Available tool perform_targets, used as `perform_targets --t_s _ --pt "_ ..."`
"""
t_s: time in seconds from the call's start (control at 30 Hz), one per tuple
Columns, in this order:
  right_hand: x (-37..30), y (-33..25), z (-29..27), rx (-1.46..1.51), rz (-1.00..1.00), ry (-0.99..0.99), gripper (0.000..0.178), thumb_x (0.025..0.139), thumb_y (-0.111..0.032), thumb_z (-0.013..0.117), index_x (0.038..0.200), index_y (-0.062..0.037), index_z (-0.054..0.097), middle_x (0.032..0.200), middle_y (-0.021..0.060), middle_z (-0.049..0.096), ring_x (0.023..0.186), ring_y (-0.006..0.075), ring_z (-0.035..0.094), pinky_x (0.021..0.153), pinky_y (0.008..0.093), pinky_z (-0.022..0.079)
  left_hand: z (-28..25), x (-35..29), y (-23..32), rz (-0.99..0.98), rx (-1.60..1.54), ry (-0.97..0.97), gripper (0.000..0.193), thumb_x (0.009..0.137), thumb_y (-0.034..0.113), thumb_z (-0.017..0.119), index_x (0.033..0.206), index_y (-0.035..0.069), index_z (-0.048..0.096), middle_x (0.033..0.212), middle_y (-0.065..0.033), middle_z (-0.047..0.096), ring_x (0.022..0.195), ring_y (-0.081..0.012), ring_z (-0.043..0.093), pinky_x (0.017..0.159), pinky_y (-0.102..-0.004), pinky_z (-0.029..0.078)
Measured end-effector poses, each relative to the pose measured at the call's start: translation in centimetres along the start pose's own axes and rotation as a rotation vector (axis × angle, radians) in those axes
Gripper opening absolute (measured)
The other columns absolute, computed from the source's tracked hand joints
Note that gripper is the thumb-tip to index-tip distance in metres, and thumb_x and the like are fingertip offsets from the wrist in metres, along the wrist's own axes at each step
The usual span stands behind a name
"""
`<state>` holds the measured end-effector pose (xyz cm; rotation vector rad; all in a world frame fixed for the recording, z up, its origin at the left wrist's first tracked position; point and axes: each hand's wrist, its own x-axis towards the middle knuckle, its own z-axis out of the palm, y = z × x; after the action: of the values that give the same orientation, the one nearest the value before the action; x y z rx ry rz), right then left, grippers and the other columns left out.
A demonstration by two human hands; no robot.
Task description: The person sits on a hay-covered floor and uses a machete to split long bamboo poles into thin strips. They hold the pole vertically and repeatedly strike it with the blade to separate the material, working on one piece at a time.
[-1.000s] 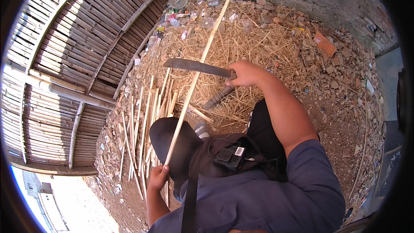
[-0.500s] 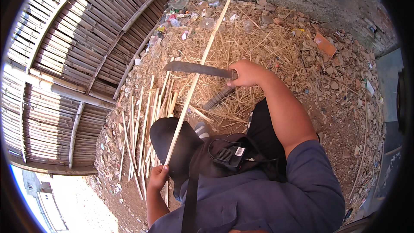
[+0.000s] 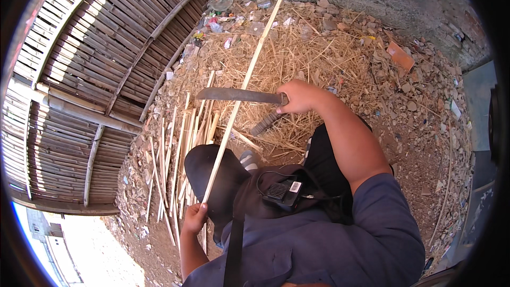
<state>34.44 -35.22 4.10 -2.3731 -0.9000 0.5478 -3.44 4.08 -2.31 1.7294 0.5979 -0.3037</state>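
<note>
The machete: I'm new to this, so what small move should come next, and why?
Perhaps draw the machete slightly nearer along the pale strip, well short of the left hand: the right hand holds it across that strip, whose near end the left pinches.

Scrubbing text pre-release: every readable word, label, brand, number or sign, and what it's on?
None legible.
White label on black device: marks too small to read.
Scattered litter: any print too small to read.
Knife blade: no lettering visible.
</note>
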Motion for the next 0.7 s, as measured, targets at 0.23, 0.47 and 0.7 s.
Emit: perform_targets --t_s 0.23,0.47,0.7 --pt "-0.2 1.9 -1.0 0.091 0.100 0.141 0.044 0.082 -0.037 0.078 0.112 -0.0058 0.069 0.095 0.0166 0.070 0.094 0.0322 0.068 0.082 0.0438 0.052 0.1 0.2 0.0 0.008 0.016 0.009 0.046 0.098 0.048 0.064 0.070 0.012 0.055 0.059 0.0057 0.047 0.050 -0.0050 0.037 0.046 -0.0250 0.027" --pt "0.3 -0.1 0.6 0.002 -0.008 -0.017 0.046 0.079 -0.036 0.081 0.111 -0.0047 0.070 0.093 0.0180 0.069 0.092 0.0326 0.067 0.081 0.0411 0.052 0.0 0.1 0.1 -0.021 -0.015 0.023 0.048 0.097 0.049 0.065 0.069 0.012 0.055 0.059 0.0049 0.047 0.049 -0.0057 0.038 0.046 -0.0247 0.027" --pt "-0.3 0.9 -0.6 0.044 0.037 0.085 0.046 0.080 -0.037 0.080 0.112 -0.0049 0.071 0.094 0.0167 0.071 0.091 0.0310 0.069 0.080 0.0417 0.053 0.1 0.1 -0.1 0.002 0.039 0.038 0.049 0.096 0.052 0.065 0.068 0.012 0.054 0.057 0.0050 0.046 0.049 -0.0057 0.037 0.046 -0.0250 0.026"
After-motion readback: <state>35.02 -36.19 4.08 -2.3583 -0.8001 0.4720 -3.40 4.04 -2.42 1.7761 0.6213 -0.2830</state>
